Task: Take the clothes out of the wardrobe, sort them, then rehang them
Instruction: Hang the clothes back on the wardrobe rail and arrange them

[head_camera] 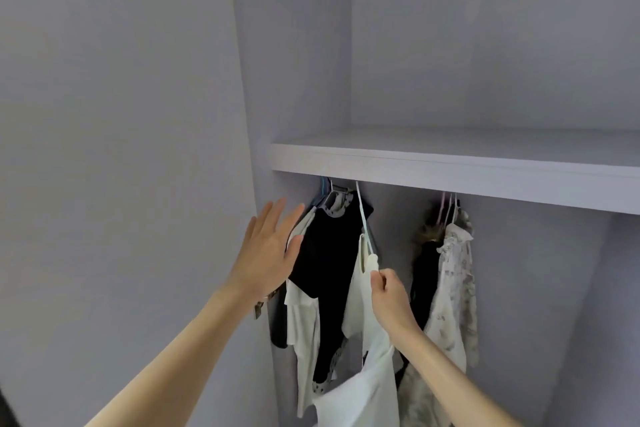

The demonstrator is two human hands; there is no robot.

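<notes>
Here, fingers [379, 279] around hanger [367, 239].

The wardrobe [485, 45] and its shelf [450, 166] are pale lilac grey. On the left hangs a black top [329, 253] with a white, dark-dotted trim, beside a white shirt [304, 322]. The white garment [367, 374] is plain. At the right, a cream blouse [453, 288] has a faint grey floral pattern, on pink hangers [446, 208].

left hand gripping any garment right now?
No: the left hand is flat with straight fingers against the black garment, while the right hand pinches the white hanger.
</notes>
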